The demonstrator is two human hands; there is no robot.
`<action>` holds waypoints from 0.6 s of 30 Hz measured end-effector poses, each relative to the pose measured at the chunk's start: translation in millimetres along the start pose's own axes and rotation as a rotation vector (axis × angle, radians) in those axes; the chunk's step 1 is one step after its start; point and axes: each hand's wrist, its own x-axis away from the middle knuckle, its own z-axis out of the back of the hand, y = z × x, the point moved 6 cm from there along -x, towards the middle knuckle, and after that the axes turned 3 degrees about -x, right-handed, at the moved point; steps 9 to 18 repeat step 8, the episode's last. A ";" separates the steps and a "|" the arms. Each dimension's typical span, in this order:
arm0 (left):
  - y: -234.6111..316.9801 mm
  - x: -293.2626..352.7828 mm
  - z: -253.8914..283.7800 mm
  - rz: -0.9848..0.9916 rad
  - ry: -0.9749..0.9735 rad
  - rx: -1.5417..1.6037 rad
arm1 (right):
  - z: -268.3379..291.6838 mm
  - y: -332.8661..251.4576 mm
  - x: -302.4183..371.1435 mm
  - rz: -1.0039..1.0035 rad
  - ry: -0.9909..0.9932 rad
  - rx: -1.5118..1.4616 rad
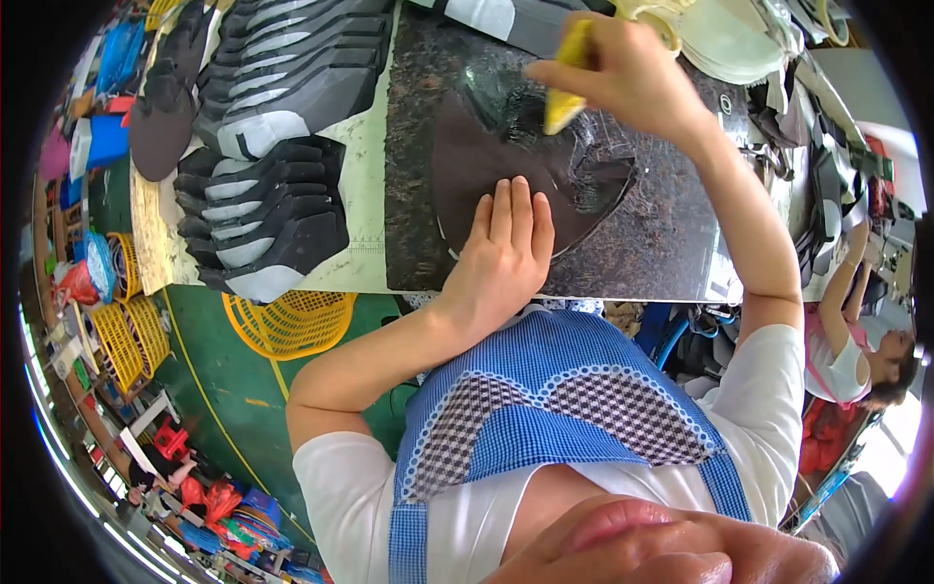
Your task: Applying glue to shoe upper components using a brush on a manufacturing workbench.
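Note:
My left hand (pixel 503 248) lies with its fingers stretched out on a dark brown cut sheet piece (pixel 467 161), pressing near its front edge. The piece rests flat on a speckled dark board (pixel 413 234), and patches of its far and right parts look wet and shiny. My right hand (pixel 632 83) is closed round a yellow flat block (pixel 566 102), perhaps a sponge or a brush. The block stands tilted, its lower tip at or just above the shiny area. I cannot tell whether it touches.
Stacks of black and grey shaped pieces (pixel 292 73) lie left of the board, with a nearer stack (pixel 263 224). Pale rounded pieces (pixel 730 39) are piled at the far right. A yellow basket (pixel 292 331) stands below the table's left edge. Another person (pixel 842 360) is at the right.

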 end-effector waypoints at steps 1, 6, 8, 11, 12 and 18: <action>-0.3 -0.5 -1.1 0.005 -0.002 -0.002 | -14.0 -17.6 -8.9 0.115 -0.004 -0.053; -8.0 -2.9 3.1 0.045 0.090 0.119 | -39.0 -22.5 -38.9 0.273 0.225 -0.157; -8.8 -1.5 3.2 0.074 0.097 0.122 | -30.1 -6.6 -38.9 0.123 0.121 -0.188; -8.8 -1.5 3.2 0.074 0.097 0.122 | -30.1 -6.6 -38.9 0.123 0.121 -0.188; -8.8 -1.5 3.2 0.074 0.097 0.122 | -30.1 -6.6 -38.9 0.123 0.121 -0.188; -8.8 -1.5 3.2 0.074 0.097 0.122 | -30.1 -6.6 -38.9 0.123 0.121 -0.188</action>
